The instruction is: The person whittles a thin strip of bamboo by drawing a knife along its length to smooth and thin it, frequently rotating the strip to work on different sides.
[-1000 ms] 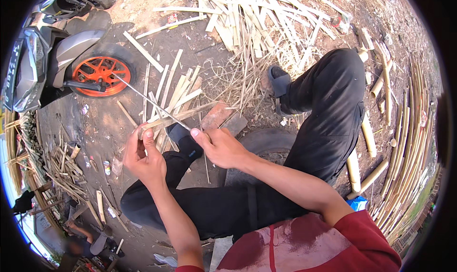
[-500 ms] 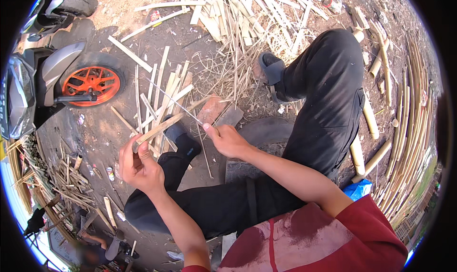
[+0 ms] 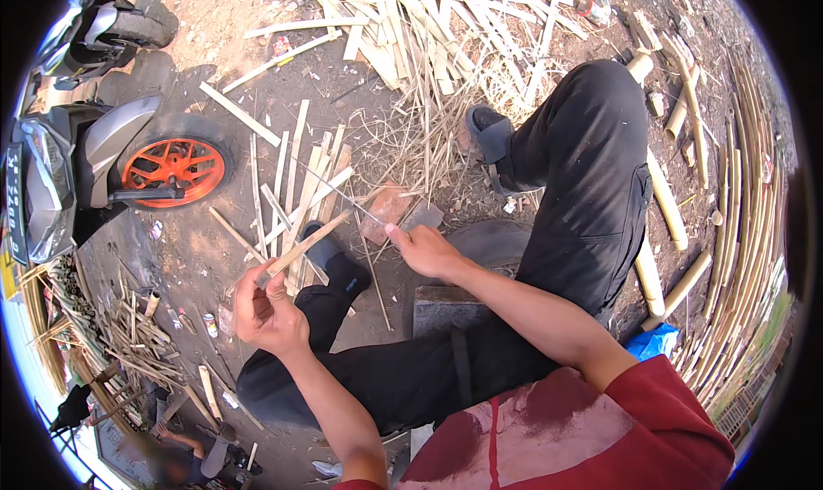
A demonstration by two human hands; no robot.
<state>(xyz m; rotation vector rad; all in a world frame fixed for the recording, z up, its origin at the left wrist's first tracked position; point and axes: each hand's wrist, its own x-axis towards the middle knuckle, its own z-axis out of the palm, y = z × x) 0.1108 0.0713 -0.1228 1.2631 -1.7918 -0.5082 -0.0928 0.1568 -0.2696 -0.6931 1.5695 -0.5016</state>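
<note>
Bamboo strip [image 3: 306, 248] in left hand [image 3: 273, 314]

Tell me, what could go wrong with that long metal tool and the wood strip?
The long metal tool in the right hand might slip toward the left hand, which holds the wood strip; I can't tell how sharp it is. The strip might leave a splinter. If dropped, either could perhaps hit the left foot nearby.
</note>
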